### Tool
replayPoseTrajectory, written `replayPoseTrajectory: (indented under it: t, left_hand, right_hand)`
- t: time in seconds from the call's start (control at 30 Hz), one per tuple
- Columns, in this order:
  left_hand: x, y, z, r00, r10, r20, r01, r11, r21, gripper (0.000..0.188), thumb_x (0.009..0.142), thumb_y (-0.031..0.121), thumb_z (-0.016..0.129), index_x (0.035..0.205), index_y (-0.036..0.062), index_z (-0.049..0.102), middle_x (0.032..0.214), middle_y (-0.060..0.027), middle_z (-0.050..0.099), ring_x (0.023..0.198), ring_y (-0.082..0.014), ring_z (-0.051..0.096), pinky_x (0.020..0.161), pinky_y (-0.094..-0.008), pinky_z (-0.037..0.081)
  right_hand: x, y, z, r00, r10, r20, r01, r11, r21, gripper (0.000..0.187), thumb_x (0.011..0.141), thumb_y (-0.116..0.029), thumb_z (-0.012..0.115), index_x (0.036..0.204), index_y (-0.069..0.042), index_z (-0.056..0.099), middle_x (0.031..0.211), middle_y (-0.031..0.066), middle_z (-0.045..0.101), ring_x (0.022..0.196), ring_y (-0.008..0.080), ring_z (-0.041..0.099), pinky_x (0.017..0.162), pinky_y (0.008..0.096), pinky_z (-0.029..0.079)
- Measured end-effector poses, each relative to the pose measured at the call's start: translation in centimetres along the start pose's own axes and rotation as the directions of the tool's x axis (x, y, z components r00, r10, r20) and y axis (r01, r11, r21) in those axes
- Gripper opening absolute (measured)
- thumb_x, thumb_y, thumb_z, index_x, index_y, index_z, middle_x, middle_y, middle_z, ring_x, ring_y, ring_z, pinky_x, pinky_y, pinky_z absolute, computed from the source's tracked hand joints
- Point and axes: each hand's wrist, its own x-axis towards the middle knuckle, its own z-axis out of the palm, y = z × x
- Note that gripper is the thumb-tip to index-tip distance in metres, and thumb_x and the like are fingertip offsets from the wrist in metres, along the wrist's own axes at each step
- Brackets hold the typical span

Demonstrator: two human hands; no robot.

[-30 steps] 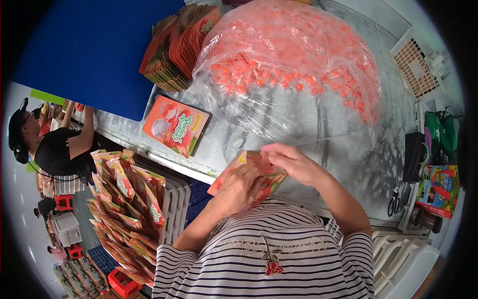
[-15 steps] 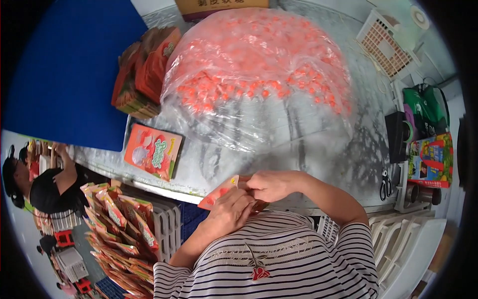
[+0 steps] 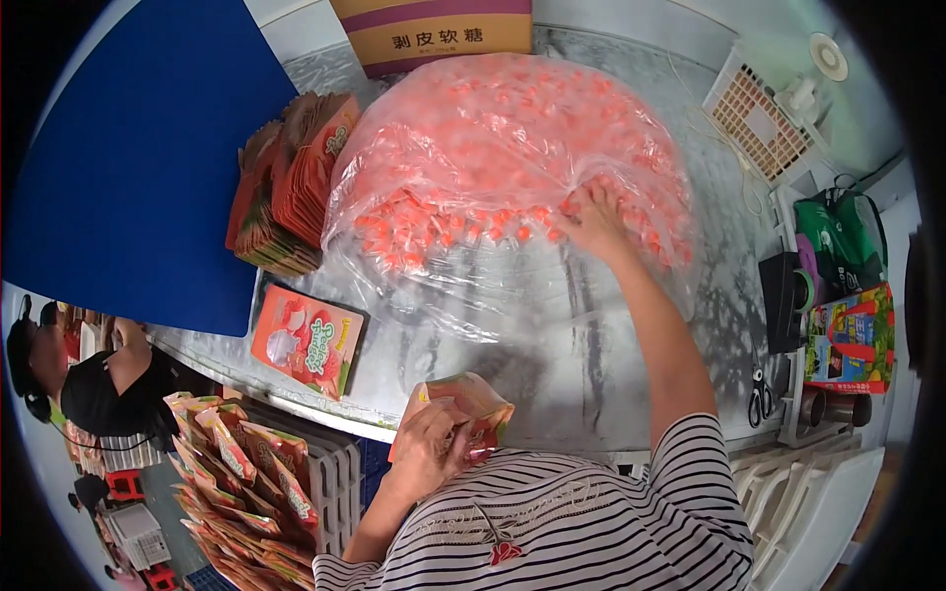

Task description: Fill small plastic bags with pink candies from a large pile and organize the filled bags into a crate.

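Observation:
My left hand (image 3: pixel 426 451) grips a red candy pouch (image 3: pixel 483 402) at the table's near edge, its mouth spread apart. Up at the heap, my right hand (image 3: pixel 595 219) reaches among wrapped orange-red candies (image 3: pixel 399 241), fingers spread over them; whether any candy is in its grasp cannot be made out. A big clear plastic bag (image 3: pixel 463 118) covers most of the heap, with its front edge lying slack. Left of my left hand, a flat printed pouch (image 3: pixel 307 343) lies on the table.
Stacked flat pouches (image 3: pixel 291 187) stand left of the heap, beside a blue panel (image 3: pixel 138 148). Filled pouches (image 3: pixel 246 473) crowd a crate at lower left. A carton (image 3: pixel 434 34) is behind; scissors (image 3: pixel 758 399) hang at right. Another person (image 3: pixel 108 384) works at far left.
My right hand has left the pouch and moved up and forward into the candies. The pouch in my left hand now gapes wider. The view has tilted slightly upward.

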Motion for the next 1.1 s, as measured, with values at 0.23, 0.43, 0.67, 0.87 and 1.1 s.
replayPoseTrajectory:
  t: [0.23, 0.43, 0.67, 0.87, 1.1]
  left_hand:
    - [0.0, -0.7, 0.3, 1.000, -0.025, 0.010, 0.026, 1.000, -0.007, 0.019, 0.072, 0.000, 0.068, 0.090, -0.0014, 0.061, 0.092, -0.0177, 0.063, 0.085, -0.0351, 0.062, 0.076, -0.0394, 0.051]
    - [0.1, -0.4, 0.5, 1.000, -0.027, 0.010, 0.027, 0.999, -0.038, 0.016, 0.074, -0.001, 0.067, 0.089, -0.0017, 0.060, 0.088, -0.0166, 0.062, 0.080, -0.0349, 0.061, 0.071, -0.0406, 0.049]
    - [-0.8, -0.5, 0.5, 0.999, -0.047, 0.006, 0.047, 0.999, -0.022, 0.017, 0.076, -0.004, 0.067, 0.092, -0.0013, 0.062, 0.089, -0.0138, 0.063, 0.076, -0.0287, 0.064, 0.066, -0.0341, 0.051]
    - [-0.7, 0.0, 0.6, 0.997, -0.080, -0.015, 0.080, 0.997, -0.018, 0.012, 0.076, 0.000, 0.067, 0.086, -0.0005, 0.060, 0.081, -0.0141, 0.062, 0.076, -0.0318, 0.061, 0.068, -0.0391, 0.049]
    - [-1.1, 0.1, 0.9, 0.999, -0.034, -0.014, 0.034, 0.999, -0.002, 0.011, 0.076, 0.001, 0.067, 0.086, 0.0001, 0.060, 0.079, -0.0137, 0.061, 0.075, -0.0320, 0.061, 0.066, -0.0392, 0.048]
  right_hand:
    - [-7.8, -6.1, 1.6, 0.978, -0.208, -0.031, 0.210, 0.968, 0.140, 0.076, 0.081, -0.056, 0.058, 0.137, -0.009, 0.040, 0.143, 0.0253, 0.028, 0.132, 0.0448, 0.024, 0.109, 0.0512, 0.021]
    - [-15.9, -6.7, 1.0, 0.948, -0.308, 0.078, 0.294, 0.944, 0.150, 0.083, 0.078, -0.048, 0.066, 0.144, -0.011, 0.031, 0.152, 0.0244, 0.006, 0.140, 0.0455, 0.005, 0.110, 0.0587, 0.009]
    - [-18.9, -4.9, -0.9, 0.954, -0.297, -0.034, 0.291, 0.902, 0.319, 0.066, 0.085, -0.034, 0.062, 0.139, -0.005, 0.037, 0.149, 0.0227, 0.018, 0.138, 0.0420, 0.017, 0.110, 0.0526, 0.018]
    - [-15.9, 0.6, -1.3, 0.977, -0.147, -0.156, 0.199, 0.897, 0.396, 0.052, 0.083, -0.011, 0.062, 0.130, 0.000, 0.044, 0.140, 0.0184, 0.038, 0.131, 0.0373, 0.034, 0.108, 0.0425, 0.030]
    - [-13.5, -3.0, -1.4, 0.932, -0.344, 0.113, 0.290, 0.896, 0.336, 0.060, 0.082, -0.021, 0.066, 0.135, -0.009, 0.042, 0.145, 0.0172, 0.029, 0.136, 0.0366, 0.023, 0.110, 0.0445, 0.027]
